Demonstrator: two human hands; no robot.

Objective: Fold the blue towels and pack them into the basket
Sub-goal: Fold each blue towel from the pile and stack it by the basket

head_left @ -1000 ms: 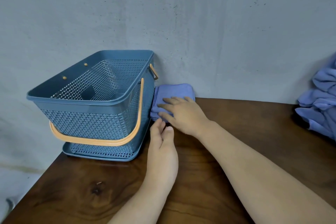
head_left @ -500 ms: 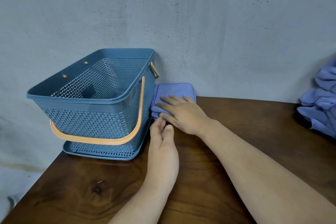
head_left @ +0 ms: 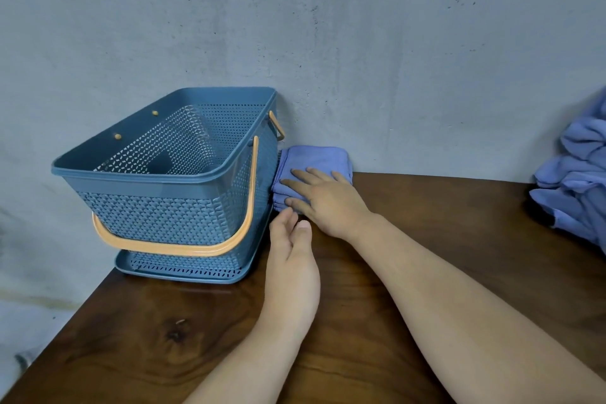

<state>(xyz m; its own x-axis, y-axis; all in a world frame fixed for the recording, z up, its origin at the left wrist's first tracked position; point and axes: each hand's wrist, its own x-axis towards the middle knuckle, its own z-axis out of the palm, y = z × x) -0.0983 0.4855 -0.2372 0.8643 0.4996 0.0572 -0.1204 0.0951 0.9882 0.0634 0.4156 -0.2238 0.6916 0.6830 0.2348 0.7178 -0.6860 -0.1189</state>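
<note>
Our right grip (head_left: 328, 203) lies flat on the folded towels (head_left: 314, 159), fingers straight and spread, pressing down and clasping nothing. Our left grip (head_left: 291, 259) stands on its edge on the worktop (head_left: 426, 223), fingers straight, with the tips touching the stack's near edge, and it too holds nothing. The stack sits at the back of the worktop against the wall (head_left: 360, 43), just beside the basket's (head_left: 157, 174) right side. Layered edges show at its near corner, but we cannot tell how many towels it holds. The basket stands upright with its orange handle (head_left: 183, 244) swung down over the front, and what we see of its inside holds no towel. At the far right, well apart from the stack, a loose pile (head_left: 577, 187) of blue towels lies crumpled and partly out of view. We judge the task to be in its early part: some folding is done, but nothing is packed. What is left is to lift this stack into the basket, then fold the loose pile and pack it too. With one grip on top and the other at the edge, we seem to be squaring or gathering the stack for that lift.
</note>
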